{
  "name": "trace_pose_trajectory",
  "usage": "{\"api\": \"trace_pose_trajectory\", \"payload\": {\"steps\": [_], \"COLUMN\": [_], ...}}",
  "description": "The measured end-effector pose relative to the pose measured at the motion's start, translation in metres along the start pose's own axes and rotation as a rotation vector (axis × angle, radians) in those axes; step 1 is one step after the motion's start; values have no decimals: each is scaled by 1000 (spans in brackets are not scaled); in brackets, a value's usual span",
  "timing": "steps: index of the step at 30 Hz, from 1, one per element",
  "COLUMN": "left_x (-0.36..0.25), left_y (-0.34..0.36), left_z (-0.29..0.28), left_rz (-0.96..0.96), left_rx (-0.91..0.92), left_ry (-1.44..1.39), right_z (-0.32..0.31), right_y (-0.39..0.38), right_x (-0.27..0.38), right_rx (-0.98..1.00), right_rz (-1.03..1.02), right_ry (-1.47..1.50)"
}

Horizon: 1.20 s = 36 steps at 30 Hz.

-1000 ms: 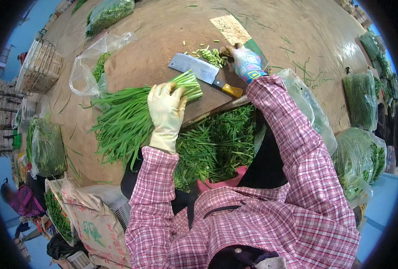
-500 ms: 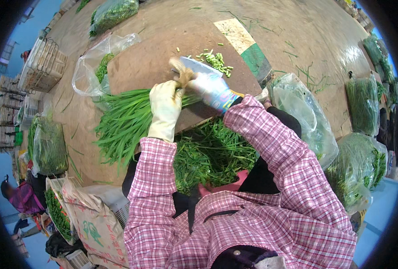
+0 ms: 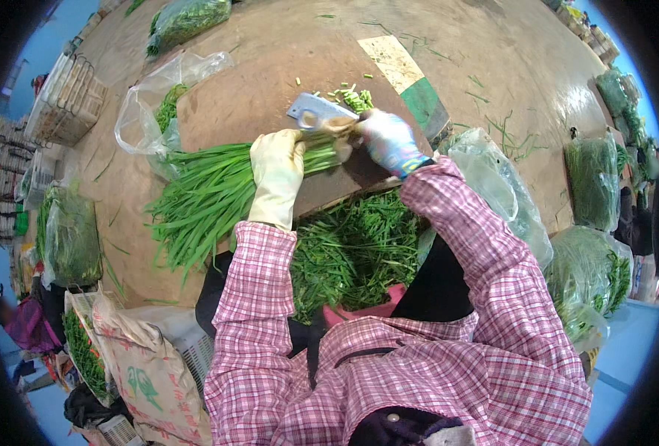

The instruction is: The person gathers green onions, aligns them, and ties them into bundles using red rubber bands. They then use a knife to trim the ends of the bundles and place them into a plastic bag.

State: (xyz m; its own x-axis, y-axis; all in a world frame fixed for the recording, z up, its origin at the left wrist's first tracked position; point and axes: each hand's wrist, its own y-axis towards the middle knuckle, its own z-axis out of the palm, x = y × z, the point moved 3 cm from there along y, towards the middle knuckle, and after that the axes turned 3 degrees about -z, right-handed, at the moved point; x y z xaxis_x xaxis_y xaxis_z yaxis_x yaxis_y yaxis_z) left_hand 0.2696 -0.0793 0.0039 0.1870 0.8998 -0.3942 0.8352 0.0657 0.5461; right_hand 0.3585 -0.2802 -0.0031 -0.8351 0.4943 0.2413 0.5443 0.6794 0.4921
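Observation:
A bunch of chive-like greens (image 3: 203, 193) lies across the brown board (image 3: 225, 104), leaves fanned to the left and pale stalks to the right. My left hand (image 3: 276, 167), in a cream rubber glove, is closed around the stalks. At the stalk end, my right hand (image 3: 390, 141), in a patterned blue glove, has its fingers closed on a tan tie strip (image 3: 337, 126). The strip is blurred and loops about the stalks. Just beyond them a broad knife blade (image 3: 307, 104) rests on the board; its handle is hidden. Cut stalk pieces (image 3: 355, 99) are scattered behind it.
A pink tub (image 3: 374, 311) heaped with loose greens (image 3: 352, 253) stands between my knees. Near the board's left end sits an open plastic bag (image 3: 136, 123) of greens. Bagged greens (image 3: 586, 275) line the right. White crates (image 3: 69, 104) stand left; a person (image 3: 36, 323) sits lower left.
My right hand has shifted right and slightly nearer the stalk ends, drawing the tan strip rightward. My left hand keeps its hold on the greens.

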Motion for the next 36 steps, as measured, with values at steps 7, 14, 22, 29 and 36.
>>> {"api": "trace_pose_trajectory", "payload": {"steps": [7, 14, 22, 29, 36], "left_x": [0, -3, 1, 0, 14], "left_y": [8, -1, -5, -13, -30], "left_z": [4, -4, 2, -8, -50], "left_rz": [129, 15, 25, -43, -50], "left_rx": [-50, -66, -38, -43, 292], "left_ry": [-439, -55, -5, -31, 240], "right_z": [25, -20, 37, -31, 5], "right_y": [24, -2, 27, 8, 8], "right_x": [45, -6, 38, 27, 17], "right_rx": [143, 8, 48, 19, 241], "right_rz": [-78, 270, 1, 104, -33], "right_ry": [111, 161, 78, 163, -177]}}
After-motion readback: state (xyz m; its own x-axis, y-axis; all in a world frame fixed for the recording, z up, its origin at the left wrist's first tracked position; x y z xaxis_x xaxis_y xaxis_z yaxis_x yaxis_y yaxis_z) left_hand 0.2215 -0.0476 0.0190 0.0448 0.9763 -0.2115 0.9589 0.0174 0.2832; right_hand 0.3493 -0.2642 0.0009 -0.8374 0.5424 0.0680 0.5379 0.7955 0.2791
